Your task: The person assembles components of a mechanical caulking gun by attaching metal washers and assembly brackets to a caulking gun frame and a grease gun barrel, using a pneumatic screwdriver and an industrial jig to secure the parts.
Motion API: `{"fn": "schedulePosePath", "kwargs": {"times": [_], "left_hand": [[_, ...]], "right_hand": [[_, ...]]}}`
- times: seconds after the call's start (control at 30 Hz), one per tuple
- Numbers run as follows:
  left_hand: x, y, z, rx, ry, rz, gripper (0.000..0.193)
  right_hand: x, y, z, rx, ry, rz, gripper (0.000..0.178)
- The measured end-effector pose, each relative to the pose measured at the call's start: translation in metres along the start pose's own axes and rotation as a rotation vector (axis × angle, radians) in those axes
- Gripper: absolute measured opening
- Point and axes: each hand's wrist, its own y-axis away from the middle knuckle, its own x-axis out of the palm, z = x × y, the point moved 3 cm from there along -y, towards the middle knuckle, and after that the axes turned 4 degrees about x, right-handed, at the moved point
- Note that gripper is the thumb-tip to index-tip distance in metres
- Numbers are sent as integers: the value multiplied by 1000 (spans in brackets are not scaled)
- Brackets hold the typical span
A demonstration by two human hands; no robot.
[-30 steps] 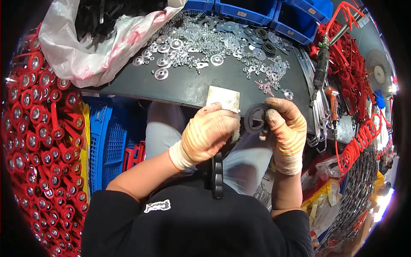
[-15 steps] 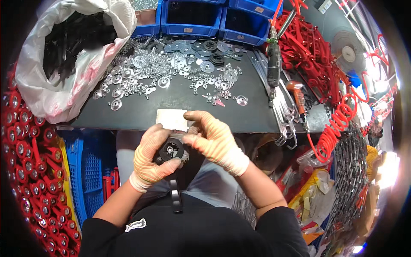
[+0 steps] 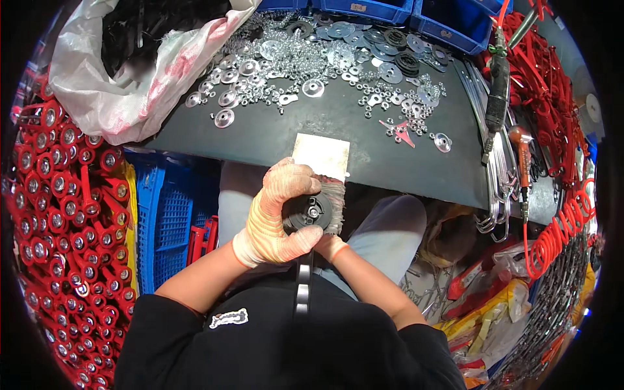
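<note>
Near the table's front edge, my gloved left hand (image 3: pixel 276 211) is closed around a black round part (image 3: pixel 309 212) with a metal nut or bolt at its middle. From that part a black bar (image 3: pixel 303 286) with a shiny face runs back toward my body. My right hand (image 3: pixel 330 247) is low behind the round part; only its wrist edge shows, and its fingers are hidden. Just beyond the left fingertips lies a cream flat pad (image 3: pixel 322 155) at the table edge. Below it is a frayed, layered block (image 3: pixel 335 201), close beside the round part.
Loose nuts, washers and discs (image 3: pixel 312 58) cover the far part of the dark table (image 3: pixel 260 140). A white sack (image 3: pixel 123 104) stands at far left, above piled red parts (image 3: pixel 71 227). At right are metal rods (image 3: pixel 497 175), a hanging power driver (image 3: pixel 498 97) and a red coiled hose (image 3: pixel 559 234).
The view has turned, so the table contents sit farther right and higher. My right hand has gone from beside the round part to low behind it. My left hand still grips the part.
</note>
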Motion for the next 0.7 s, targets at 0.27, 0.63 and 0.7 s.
{"fn": "schedulePosePath", "kwargs": {"times": [0.27, 0.63, 0.7], "left_hand": [[1, -10, -8, 180, -206, 161, 37], [9, -26, -22, 191, -261, 192, 28], [-2, -32, -28, 217, -360, 309, 29]], "right_hand": [[-4, -9, 0, 55, -426, -266, 44], [-247, 30, 97, -4, -720, 957, 44], [-371, 19, 102, -175, -625, 507, 42]]}}
